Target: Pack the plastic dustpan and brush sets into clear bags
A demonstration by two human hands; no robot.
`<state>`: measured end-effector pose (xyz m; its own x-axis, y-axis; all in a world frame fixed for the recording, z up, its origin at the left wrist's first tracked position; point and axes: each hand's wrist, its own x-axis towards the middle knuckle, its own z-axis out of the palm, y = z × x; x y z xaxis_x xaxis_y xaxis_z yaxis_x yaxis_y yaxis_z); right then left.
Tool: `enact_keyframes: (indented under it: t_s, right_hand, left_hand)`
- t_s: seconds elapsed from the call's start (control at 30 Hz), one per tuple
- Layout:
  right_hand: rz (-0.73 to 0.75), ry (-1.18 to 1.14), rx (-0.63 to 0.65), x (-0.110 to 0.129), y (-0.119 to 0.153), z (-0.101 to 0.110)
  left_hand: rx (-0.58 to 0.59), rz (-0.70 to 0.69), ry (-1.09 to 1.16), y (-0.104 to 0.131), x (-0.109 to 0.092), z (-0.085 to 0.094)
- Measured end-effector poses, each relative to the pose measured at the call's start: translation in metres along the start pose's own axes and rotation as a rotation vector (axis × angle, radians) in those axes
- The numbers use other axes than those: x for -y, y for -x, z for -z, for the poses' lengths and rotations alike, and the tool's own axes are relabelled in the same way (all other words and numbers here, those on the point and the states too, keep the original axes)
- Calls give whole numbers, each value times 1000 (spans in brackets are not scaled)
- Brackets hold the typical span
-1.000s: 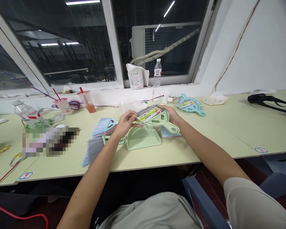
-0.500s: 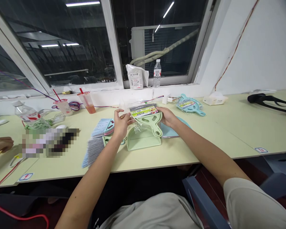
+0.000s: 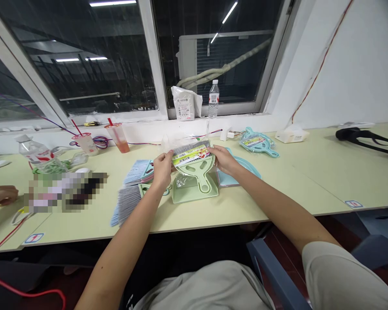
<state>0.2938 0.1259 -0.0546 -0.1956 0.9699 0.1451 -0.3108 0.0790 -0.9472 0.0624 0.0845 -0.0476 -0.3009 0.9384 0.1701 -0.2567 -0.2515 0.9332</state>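
Note:
A light green hand brush (image 3: 198,168) with grey bristles and a yellow printed label is held up over the table, handle pointing down toward me. Clear plastic wrap hangs around it. My left hand (image 3: 163,170) is closed on the brush's left edge, thumb on top. On the opposite edge, my right hand (image 3: 223,158) grips it too. Just behind and below lies a light green dustpan (image 3: 194,196), partly covered by the brush. Loose brushes with grey and blue bristles (image 3: 129,196) lie left of it, partly hidden by my left arm. A blue dustpan (image 3: 233,175) rests under my right wrist.
A wrapped blue brush and dustpan set (image 3: 257,141) lies at the back right, near a tissue pack (image 3: 292,134). Two drink cups (image 3: 118,137) and a water bottle (image 3: 35,150) stand left. Another person's hand (image 3: 1,197) is at the far left. Black straps (image 3: 368,138) lie right.
My left hand's fingers, partly spread before, have closed on the brush's edge. The brush has shifted slightly left and down, and its label now faces me more fully.

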Motion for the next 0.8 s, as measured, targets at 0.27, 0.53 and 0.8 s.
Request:
enact_keyframes:
  t_s: [0.27, 0.53, 0.8]
  right_hand:
    - [-55, 110, 53, 11, -1, 5]
    - [822, 929, -72, 63, 12, -1]
    - [862, 1472, 635, 57, -2, -87]
  left_hand:
    - [28, -81, -52, -1, 10, 1]
    - [-4, -269, -219, 2, 10, 3]
    - [42, -489, -392, 14, 0, -1]
